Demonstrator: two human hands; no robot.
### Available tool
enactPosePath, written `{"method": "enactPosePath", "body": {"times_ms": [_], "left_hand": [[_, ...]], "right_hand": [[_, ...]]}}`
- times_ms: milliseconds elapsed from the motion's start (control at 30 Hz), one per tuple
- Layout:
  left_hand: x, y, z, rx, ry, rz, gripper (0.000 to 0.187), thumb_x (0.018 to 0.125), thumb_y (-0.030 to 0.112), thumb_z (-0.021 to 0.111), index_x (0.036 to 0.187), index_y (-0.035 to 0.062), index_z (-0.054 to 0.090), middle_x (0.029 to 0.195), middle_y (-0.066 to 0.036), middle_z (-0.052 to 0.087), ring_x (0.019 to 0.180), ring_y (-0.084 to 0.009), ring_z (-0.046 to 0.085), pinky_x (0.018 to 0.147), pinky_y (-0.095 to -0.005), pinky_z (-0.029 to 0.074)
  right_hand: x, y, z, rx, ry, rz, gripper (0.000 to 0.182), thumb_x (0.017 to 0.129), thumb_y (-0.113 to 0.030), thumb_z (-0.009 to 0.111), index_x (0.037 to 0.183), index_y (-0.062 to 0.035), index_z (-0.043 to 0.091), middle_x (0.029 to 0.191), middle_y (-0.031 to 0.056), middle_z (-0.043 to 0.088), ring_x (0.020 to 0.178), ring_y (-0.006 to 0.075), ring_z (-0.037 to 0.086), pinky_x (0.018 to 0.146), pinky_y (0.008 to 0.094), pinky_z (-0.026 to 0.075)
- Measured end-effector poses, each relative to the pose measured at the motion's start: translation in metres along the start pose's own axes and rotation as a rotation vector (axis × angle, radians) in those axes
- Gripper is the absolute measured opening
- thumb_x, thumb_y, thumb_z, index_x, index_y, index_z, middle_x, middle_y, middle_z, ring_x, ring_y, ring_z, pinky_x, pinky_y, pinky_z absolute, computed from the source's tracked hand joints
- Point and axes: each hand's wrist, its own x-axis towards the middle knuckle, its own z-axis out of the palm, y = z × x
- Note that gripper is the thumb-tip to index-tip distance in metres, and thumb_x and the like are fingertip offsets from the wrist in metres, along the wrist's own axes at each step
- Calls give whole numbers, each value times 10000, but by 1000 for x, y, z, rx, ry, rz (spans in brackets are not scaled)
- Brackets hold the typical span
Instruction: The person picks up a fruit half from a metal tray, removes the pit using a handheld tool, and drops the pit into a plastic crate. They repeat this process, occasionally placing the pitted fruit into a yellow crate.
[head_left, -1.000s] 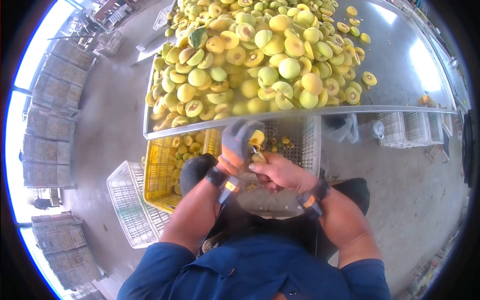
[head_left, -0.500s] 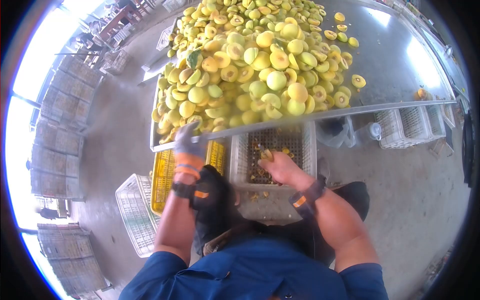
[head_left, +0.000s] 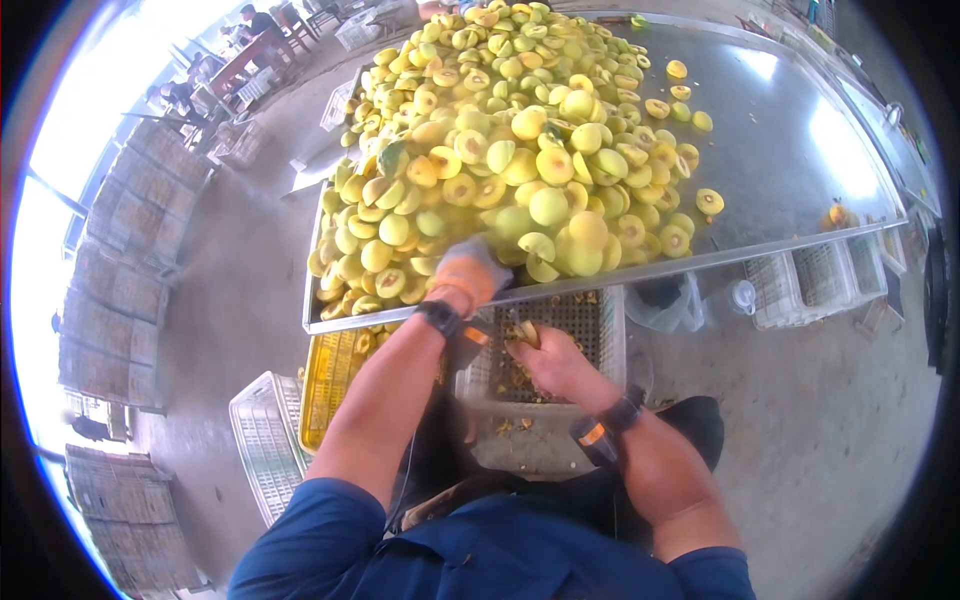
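Note:
A large pile of yellow-green fruit [head_left: 548, 206], much of it in halves, lies on a metal table. My left hand [head_left: 471, 268], in a glove with an orange cuff, reaches over the front rim to the pile's near edge; its fingers are blurred and hidden. Below the rim my right hand [head_left: 548, 358], bare, is closed around a small tool whose tan end shows at the fingertips. Under that hand a grey crate [head_left: 612, 340] holds small scraps.
A yellow crate [head_left: 322, 385] and a white crate [head_left: 262, 435] stand at the left. White crates [head_left: 800, 285] and a plastic bag [head_left: 672, 305] are under the table's right side. Stacked crates [head_left: 115, 320] line the far left. People sit at the back left.
My left hand has moved right, from the table's rim near the left corner to the front of the pile. My right hand stays over the grey crate, slightly lower in view.

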Motion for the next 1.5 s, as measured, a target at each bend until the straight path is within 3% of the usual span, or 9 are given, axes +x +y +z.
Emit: {"method": "enactPosePath", "body": {"times_ms": [167, 233, 433, 567, 967, 1133, 1233, 1333, 1500], "left_hand": [[-22, -64, -12, -902, -97, 50, 440, 956, 256, 744, 1278, -41, 702, 1014, -140, 775, 894, -254, 758, 724, -398, 617], [-39, -80, -4, -761, 24, 357, 388, 956, 178, 744, 1283, -27, 705, 1065, -128, 768, 918, -244, 756, 754, -389, 620], [-74, -46, 24, -396, 321, 471, 417, 889, 81, 806, 1295, 37, 724, 1175, -122, 774, 1052, -263, 751, 915, -373, 595], [-84, -38, 37, -426, 356, 477, 383, 895, 10, 730, 1277, -5, 698, 1234, -224, 745, 1135, -401, 720, 986, -443, 575], [-100, -16, 47, -404, 597, 449, 362, 919, 85, 745, 1269, 6, 695, 1197, -183, 738, 1097, -345, 716, 984, -426, 565], [-94, -16, 56, -685, 445, 254, 269, 1026, 149, 622, 1232, -8, 695, 1079, -180, 746, 948, -309, 718, 887, -384, 567], [-104, 9, 44, -953, 357, 109, 287, 1073, 186, 549, 1218, -16, 692, 1018, -164, 740, 916, -257, 699, 853, -363, 552], [-109, 17, 35, -970, 364, 102, 288, 1085, 185, 529, 1214, -18, 688, 1010, -149, 736, 918, -222, 686, 847, -356, 546], [-111, 14, 42, -871, 411, 133, 255, 1068, 141, 536, 1201, -19, 682, 1048, -173, 721, 938, -292, 699, 854, -379, 555]], "right_hand": [[-8, -16, -7, 208, -32, -54, 307, 1044, -300, 660, 1047, 6, 689, 743, 66, 637, 564, 160, 594, 537, 342, 480], [-10, -27, -8, 360, -113, 2, 265, 1073, -270, 634, 1079, -9, 682, 755, -4, 602, 570, 87, 543, 518, 289, 448], [-6, -31, -3, 340, -115, 23, 265, 1063, -257, 635, 1084, 4, 677, 774, 5, 619, 572, 100, 558, 520, 298, 456], [-8, -31, -2, 275, -79, -11, 272, 1059, -257, 634, 1098, 9, 680, 790, 28, 645, 568, 114, 566, 522, 302, 462], [-10, -23, 9, 503, -197, 179, 171, 1072, -237, 596, 1006, -80, 587, 691, -35, 489, 501, 118, 486, 452, 342, 404], [-16, -34, 9, 752, -254, 396, 160, 1056, -209, 591, 946, -105, 539, 683, -31, 463, 499, 104, 442, 466, 331, 377], [-5, -10, 24, 494, -140, 166, 178, 1051, -198, 591, 910, -99, 545, 665, -24, 480, 495, 116, 447, 474, 348, 391], [1, 4, 18, 549, -267, 274, 174, 1031, -182, 592, 981, -22, 638, 724, 67, 633, 522, 168, 582, 491, 396, 475], [12, 23, 44, -25, 256, -375, 195, 1014, -170, 607, 919, -3, 642, 691, 95, 631, 506, 194, 574, 484, 403, 478]]}}
